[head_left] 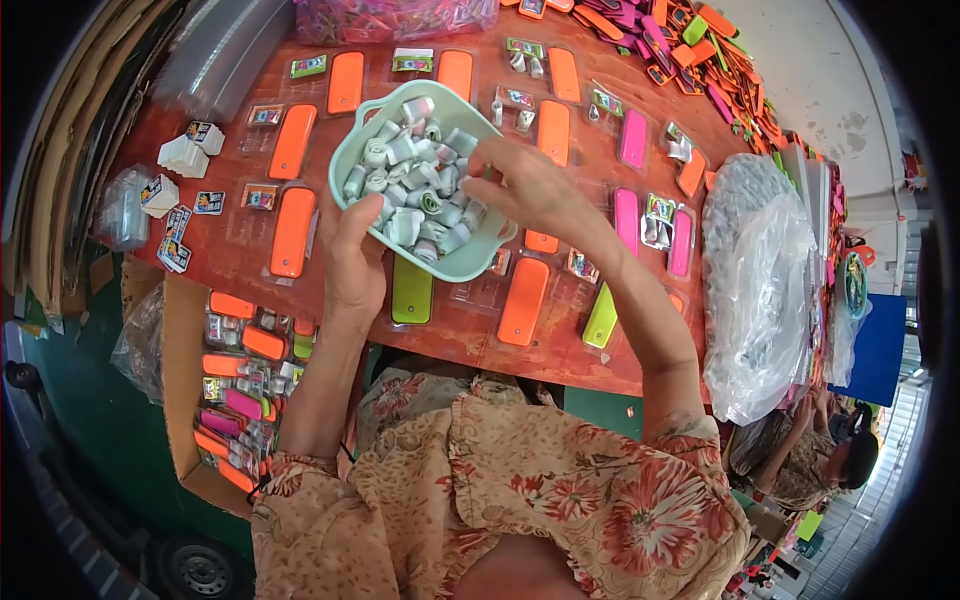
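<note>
My left hand (352,262) grips the near left rim of a pale green plastic basket (344,150), thumb over the edge. Inside lies a heap of small white and grey-green rolls (420,180). Over the basket's right side, my right hand (525,185) curls its fingers down among the rolls; what they hold, if anything, is hidden. Around the basket, clear plastic trays stand in rows on the red table (460,345), with long orange cases (292,232), pink cases (632,138) and green cases (411,290). Several trays also hold small printed packets (515,97), some with white rolls beside them.
A cardboard box (190,440) full of packed sets stands below the table's left edge. Small card stacks (183,158) lie at the left. Clear plastic bags (760,290) bulge at the right; loose coloured cases (690,50) pile up far right. Another person (815,455) is at the lower right.
</note>
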Available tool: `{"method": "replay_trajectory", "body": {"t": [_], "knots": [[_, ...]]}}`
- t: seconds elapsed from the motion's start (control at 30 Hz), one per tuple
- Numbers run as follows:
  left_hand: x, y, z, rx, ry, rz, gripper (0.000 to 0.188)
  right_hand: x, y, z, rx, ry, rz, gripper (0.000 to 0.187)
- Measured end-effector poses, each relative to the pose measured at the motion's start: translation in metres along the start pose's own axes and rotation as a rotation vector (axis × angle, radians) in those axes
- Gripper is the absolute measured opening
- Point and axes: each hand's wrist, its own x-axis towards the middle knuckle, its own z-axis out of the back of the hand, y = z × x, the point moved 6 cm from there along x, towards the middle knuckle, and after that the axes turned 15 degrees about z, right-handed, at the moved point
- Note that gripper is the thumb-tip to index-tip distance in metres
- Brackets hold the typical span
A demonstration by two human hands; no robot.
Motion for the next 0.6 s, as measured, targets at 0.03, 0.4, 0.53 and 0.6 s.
{"method": "replay_trajectory", "body": {"t": [0.03,0.4,0.53,0.6], "knots": [[0.0,-0.001,-0.002,0.003,0.001,0.0,0.046,-0.002,0.003,0.007,0.114,-0.023,0.02,0.018],[-0.011,0.004,0.014,0.006,-0.023,0.08,0.048,-0.024,0.041,-0.018,-0.145,0.03,0.076,0.021],[-0.013,0.012,0.009,0.117,-0.005,0.049,0.05,-0.038,0.034,-0.026,-0.179,0.012,0.036,0.017],[-0.012,0.015,0.006,0.095,0.009,0.066,0.05,-0.044,0.034,-0.014,-0.071,-0.046,0.079,0.017]]}}
